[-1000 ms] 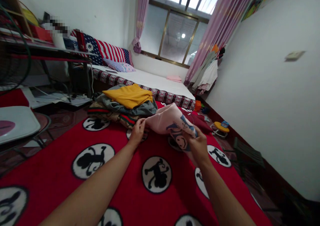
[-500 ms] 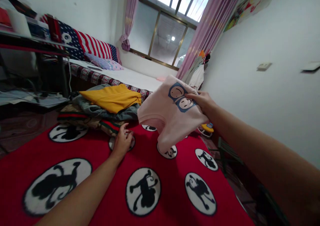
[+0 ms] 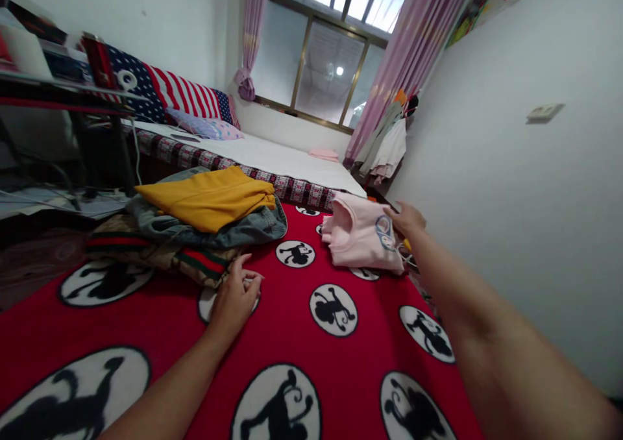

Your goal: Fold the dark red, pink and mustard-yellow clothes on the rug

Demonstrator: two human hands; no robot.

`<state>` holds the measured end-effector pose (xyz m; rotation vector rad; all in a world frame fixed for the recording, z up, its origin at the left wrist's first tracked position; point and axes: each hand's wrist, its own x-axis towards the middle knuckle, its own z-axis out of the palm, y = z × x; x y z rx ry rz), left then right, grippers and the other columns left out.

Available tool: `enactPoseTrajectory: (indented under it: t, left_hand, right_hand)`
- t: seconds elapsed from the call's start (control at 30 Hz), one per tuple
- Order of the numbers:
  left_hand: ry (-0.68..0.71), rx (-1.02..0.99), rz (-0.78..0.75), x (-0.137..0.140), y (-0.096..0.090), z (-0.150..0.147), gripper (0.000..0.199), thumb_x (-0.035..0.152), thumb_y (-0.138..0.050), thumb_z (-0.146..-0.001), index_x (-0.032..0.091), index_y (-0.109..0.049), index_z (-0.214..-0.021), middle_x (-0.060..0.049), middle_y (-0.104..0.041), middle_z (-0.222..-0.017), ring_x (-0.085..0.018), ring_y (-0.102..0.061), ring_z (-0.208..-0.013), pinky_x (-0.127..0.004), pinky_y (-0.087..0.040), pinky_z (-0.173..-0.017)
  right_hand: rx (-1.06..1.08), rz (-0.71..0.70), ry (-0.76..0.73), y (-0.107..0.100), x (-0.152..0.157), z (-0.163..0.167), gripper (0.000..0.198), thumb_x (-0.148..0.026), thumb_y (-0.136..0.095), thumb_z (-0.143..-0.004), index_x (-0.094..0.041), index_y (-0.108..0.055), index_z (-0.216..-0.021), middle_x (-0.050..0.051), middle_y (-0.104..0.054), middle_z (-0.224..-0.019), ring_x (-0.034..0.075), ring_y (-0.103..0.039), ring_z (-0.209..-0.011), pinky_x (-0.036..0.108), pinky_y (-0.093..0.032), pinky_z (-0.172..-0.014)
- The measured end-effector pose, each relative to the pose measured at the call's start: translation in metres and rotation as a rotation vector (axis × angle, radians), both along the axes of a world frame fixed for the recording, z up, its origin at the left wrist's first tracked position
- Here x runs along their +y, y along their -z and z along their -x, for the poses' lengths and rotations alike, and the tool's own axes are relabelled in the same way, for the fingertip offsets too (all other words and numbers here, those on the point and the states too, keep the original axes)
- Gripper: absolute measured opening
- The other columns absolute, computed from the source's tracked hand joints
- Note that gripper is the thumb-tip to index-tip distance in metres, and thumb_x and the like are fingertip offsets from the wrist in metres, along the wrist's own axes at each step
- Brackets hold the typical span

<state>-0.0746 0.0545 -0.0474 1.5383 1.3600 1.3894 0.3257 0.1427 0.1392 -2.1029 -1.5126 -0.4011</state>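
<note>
A pink shirt [image 3: 363,235] with a blue round print lies folded on the far right part of the red blanket [image 3: 287,304]. My right hand [image 3: 407,220] is at its right edge, slightly blurred. Its fingers look apart, with one fingertip over the cloth. Resting on the blanket, my left hand [image 3: 237,292] holds nothing, its fingers loosely bent and spread. Just beyond it is a pile of clothes: a yellow garment [image 3: 209,196] on top, blue denim [image 3: 260,224] beneath, and a brown patterned garment [image 3: 160,252] with red-green stripes at the bottom.
Behind the blanket stands a bed with a white sheet [image 3: 277,151] and a pillow [image 3: 207,125]. A desk [image 3: 63,89] with a red flask [image 3: 100,60] is at left. Clothes [image 3: 389,145] hang by the curtain, and a white wall rises at right.
The pink shirt, held up in the air by my right hand before, now lies on the blanket farther right. My right hand has loosened on it. My left hand has barely moved.
</note>
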Motion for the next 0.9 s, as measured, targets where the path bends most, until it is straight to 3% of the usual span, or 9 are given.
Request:
enactPoseTrajectory:
  t: [0.07, 0.13, 0.23, 0.37, 0.47, 0.67, 0.8, 0.9]
  left_hand:
    - [-0.014, 0.087, -0.005, -0.001, -0.002, 0.000, 0.058, 0.040, -0.051, -0.082, 0.016, -0.041, -0.134, -0.004, -0.068, -0.088, -0.017, -0.067, -0.064, -0.032, -0.052, -0.067]
    - [-0.022, 0.144, 0.001, -0.003, -0.005, -0.001, 0.055, 0.038, -0.051, -0.082, 0.017, -0.042, -0.133, -0.004, -0.069, -0.088, -0.018, -0.067, -0.066, -0.032, -0.051, -0.070]
    - [-0.024, 0.191, 0.018, -0.005, -0.009, -0.002, 0.052, 0.032, -0.050, -0.083, 0.017, -0.042, -0.133, -0.003, -0.070, -0.088, -0.018, -0.067, -0.071, -0.032, -0.050, -0.074]
    - [-0.024, 0.207, 0.021, -0.007, -0.012, -0.003, 0.050, 0.025, -0.051, -0.083, 0.016, -0.043, -0.132, -0.004, -0.070, -0.088, -0.017, -0.067, -0.074, -0.030, -0.050, -0.077]
    - [-0.027, 0.208, 0.008, -0.007, -0.012, -0.003, 0.049, 0.022, -0.052, -0.083, 0.017, -0.044, -0.131, -0.003, -0.070, -0.088, -0.016, -0.067, -0.074, -0.029, -0.050, -0.077]
    - [-0.018, 0.125, -0.029, -0.007, -0.013, -0.001, 0.043, 0.016, -0.051, -0.083, 0.015, -0.048, -0.126, -0.005, -0.068, -0.089, -0.016, -0.066, -0.072, -0.029, -0.051, -0.074]
    - [-0.069, 0.173, -0.146, -0.018, -0.009, -0.004, 0.038, 0.007, -0.047, -0.080, 0.014, -0.055, -0.116, -0.008, -0.067, -0.094, -0.019, -0.065, -0.087, -0.033, -0.050, -0.085]
    - [0.059, 0.376, -0.310, -0.027, -0.013, -0.005, 0.036, 0.006, -0.049, -0.079, 0.016, -0.059, -0.112, -0.010, -0.064, -0.107, -0.021, -0.060, -0.103, -0.037, -0.046, -0.096]
  right_hand:
    - [-0.034, 0.214, -0.037, 0.053, -0.002, 0.009, 0.053, -0.048, -0.049, -0.092, -0.025, -0.048, -0.140, 0.015, -0.046, -0.146, 0.034, -0.042, -0.133, 0.060, -0.033, -0.104]
    - [-0.082, 0.334, -0.051, 0.098, -0.006, 0.021, 0.053, -0.041, -0.040, -0.096, -0.029, -0.037, -0.147, 0.008, -0.025, -0.159, 0.033, -0.023, -0.144, 0.064, -0.023, -0.109]
    - [-0.084, 0.367, 0.035, 0.134, -0.014, 0.034, 0.060, -0.043, -0.033, -0.097, -0.028, -0.022, -0.153, 0.006, -0.006, -0.163, 0.033, -0.001, -0.149, 0.067, -0.015, -0.110]
    - [-0.005, 0.426, 0.049, 0.141, -0.029, 0.053, 0.065, -0.055, -0.030, -0.096, -0.031, -0.015, -0.154, 0.010, -0.004, -0.163, 0.037, -0.002, -0.148, 0.069, -0.017, -0.108]
    - [-0.029, 0.389, -0.004, 0.152, -0.052, 0.081, 0.068, -0.057, -0.033, -0.094, -0.029, -0.018, -0.154, 0.011, -0.001, -0.163, 0.038, 0.000, -0.148, 0.068, -0.021, -0.107]
    - [-0.005, 0.432, -0.155, 0.173, -0.112, 0.141, 0.068, -0.061, -0.031, -0.094, -0.022, -0.034, -0.150, 0.014, -0.026, -0.158, 0.034, -0.019, -0.146, 0.063, -0.018, -0.111]
    - [0.004, 0.372, -0.209, 0.174, -0.147, 0.159, 0.062, -0.054, -0.038, -0.095, -0.020, -0.041, -0.146, 0.013, -0.030, -0.157, 0.034, -0.021, -0.145, 0.060, -0.020, -0.112]
    - [0.049, 0.315, -0.281, 0.176, -0.164, 0.161, 0.053, -0.048, -0.044, -0.094, -0.020, -0.050, -0.139, 0.011, -0.037, -0.153, 0.031, -0.027, -0.144, 0.058, -0.023, -0.112]
